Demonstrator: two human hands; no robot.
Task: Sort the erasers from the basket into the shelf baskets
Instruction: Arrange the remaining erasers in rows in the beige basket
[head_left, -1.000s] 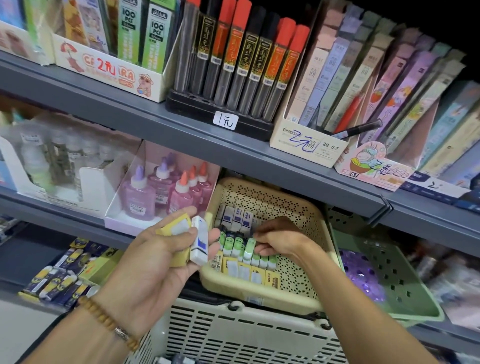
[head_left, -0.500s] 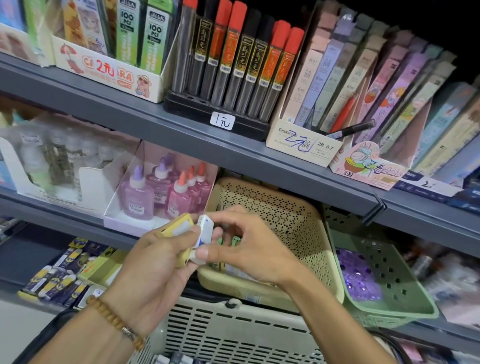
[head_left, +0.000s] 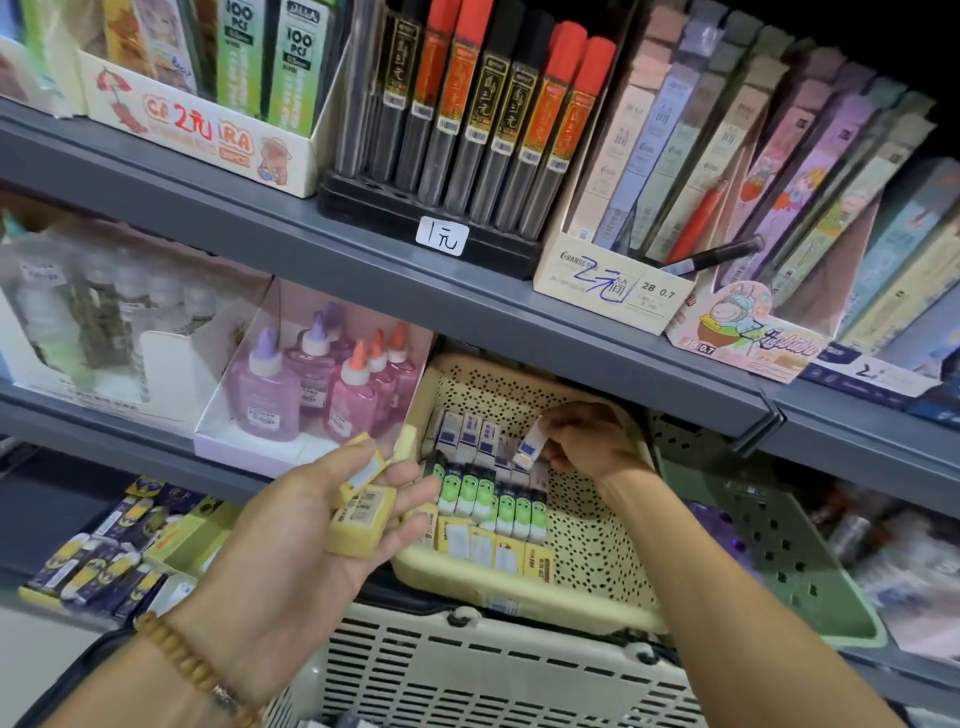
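A cream perforated shelf basket (head_left: 587, 545) on the lower shelf holds rows of erasers: white-and-blue ones (head_left: 467, 434) at the back, green-sleeved ones (head_left: 485, 501) in the middle, yellow ones (head_left: 483, 551) in front. My right hand (head_left: 587, 439) is inside the basket and pinches a white-and-blue eraser (head_left: 531, 447) over the back row. My left hand (head_left: 311, 525) hovers left of the basket and holds two yellow erasers (head_left: 361, 512). The white slotted carrying basket (head_left: 483, 680) sits below.
A green perforated basket (head_left: 769, 561) with purple items stands to the right. Glue bottles in a white box (head_left: 311, 395) stand left of the cream basket. Boxed erasers (head_left: 109, 556) lie lower left. The grey shelf above (head_left: 363, 270) carries lead tubes and pencil boxes.
My right hand took the white-and-blue eraser from my left hand and carried it into the cream basket. My left hand keeps only the yellow erasers.
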